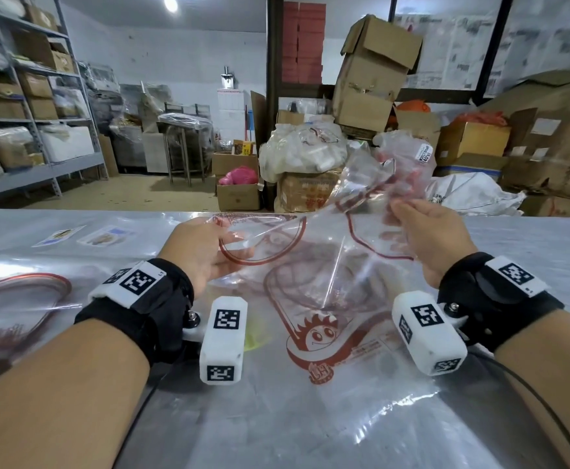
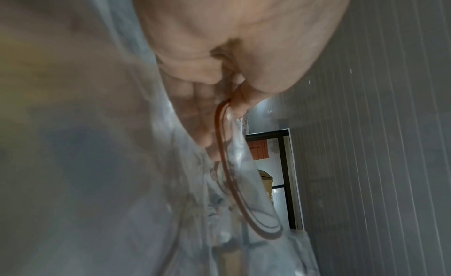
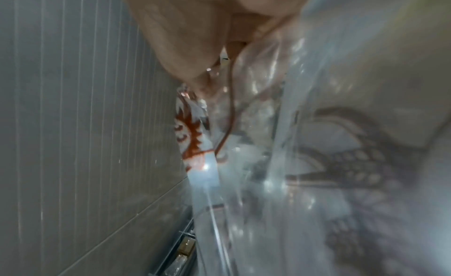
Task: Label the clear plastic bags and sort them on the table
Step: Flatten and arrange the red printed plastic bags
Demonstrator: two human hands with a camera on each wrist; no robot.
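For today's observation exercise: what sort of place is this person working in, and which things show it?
Most likely a storeroom or packing room: metal shelving loaded with boxes, stacked cardboard cartons, and a table where both hands hold a clear printed bag.

Near surface [image 1: 310, 428] in front of both wrists is open for reach. Centre blocked by the held clear bag [image 1: 310, 238] spanning both hands. Left side: flat bag pile [image 1: 23, 299], two label cards [image 1: 84, 236] beyond it. Right side of surface free.
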